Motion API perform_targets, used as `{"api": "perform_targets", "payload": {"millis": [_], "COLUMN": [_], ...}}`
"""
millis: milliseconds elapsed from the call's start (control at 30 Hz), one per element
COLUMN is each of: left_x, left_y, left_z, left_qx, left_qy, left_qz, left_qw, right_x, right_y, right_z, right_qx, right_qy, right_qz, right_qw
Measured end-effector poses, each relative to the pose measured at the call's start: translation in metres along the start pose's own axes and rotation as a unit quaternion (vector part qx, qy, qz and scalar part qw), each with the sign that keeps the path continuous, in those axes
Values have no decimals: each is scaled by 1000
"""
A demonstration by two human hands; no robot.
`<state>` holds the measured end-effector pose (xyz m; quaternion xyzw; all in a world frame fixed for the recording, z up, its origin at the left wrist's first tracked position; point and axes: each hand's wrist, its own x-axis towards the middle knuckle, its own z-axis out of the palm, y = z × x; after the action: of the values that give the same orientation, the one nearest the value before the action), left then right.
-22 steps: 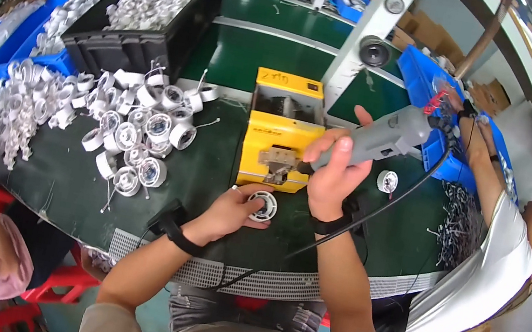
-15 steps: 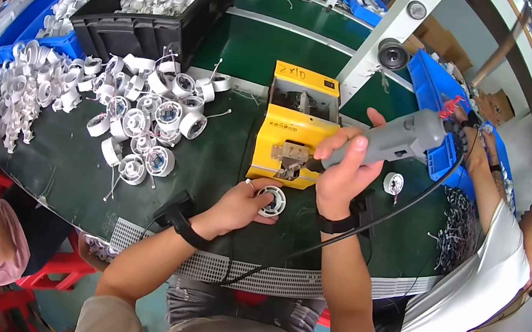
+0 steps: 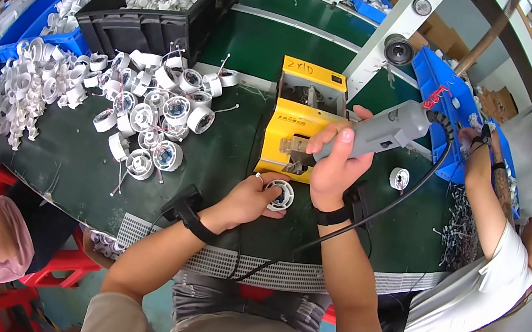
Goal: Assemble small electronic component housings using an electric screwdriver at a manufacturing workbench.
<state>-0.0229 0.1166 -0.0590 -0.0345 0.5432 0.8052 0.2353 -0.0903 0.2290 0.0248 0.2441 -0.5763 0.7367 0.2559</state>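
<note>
From the head view, the white round plastic housing (image 3: 284, 201) lies on the dark green table (image 3: 224, 159), just in front of the boxy yellow metal feeder (image 3: 285, 127). The left hand (image 3: 249, 200) has its grip closed on the housing's rim; the right hand (image 3: 340, 168) grips the grey cylindrical power driver (image 3: 389, 132), slanted at the feeder's front right (its tip is hidden). Good handling would likely mean pinning the housing flat, fingertips clear of its holes, and keeping the driver upright over it.
</note>
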Motion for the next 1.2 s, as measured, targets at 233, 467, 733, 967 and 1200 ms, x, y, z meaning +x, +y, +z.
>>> {"api": "perform_targets", "payload": {"millis": [233, 467, 733, 967, 1200], "left_x": [-1, 0, -4, -6, -5], "left_y": [0, 0, 6, 7, 5], "left_z": [2, 1, 3, 6, 5], "left_qx": [6, -17, 4, 4, 11], "left_qy": [8, 15, -1, 23, 15], "left_qz": [1, -3, 6, 23, 28], "left_qw": [1000, 1000, 1000, 999, 999], "right_x": [-2, -11, -42, -50, -53], "right_y": [0, -6, -19, -15, -10], "right_z": [-1, -3, -9, -9, -11], "right_qx": [-10, 16, 68, 77, 71], "right_qy": [-22, -49, -49, -53, -51], "right_qz": [1, 36, 96, 107, 122], "right_qw": [1000, 998, 992, 990, 989]}}
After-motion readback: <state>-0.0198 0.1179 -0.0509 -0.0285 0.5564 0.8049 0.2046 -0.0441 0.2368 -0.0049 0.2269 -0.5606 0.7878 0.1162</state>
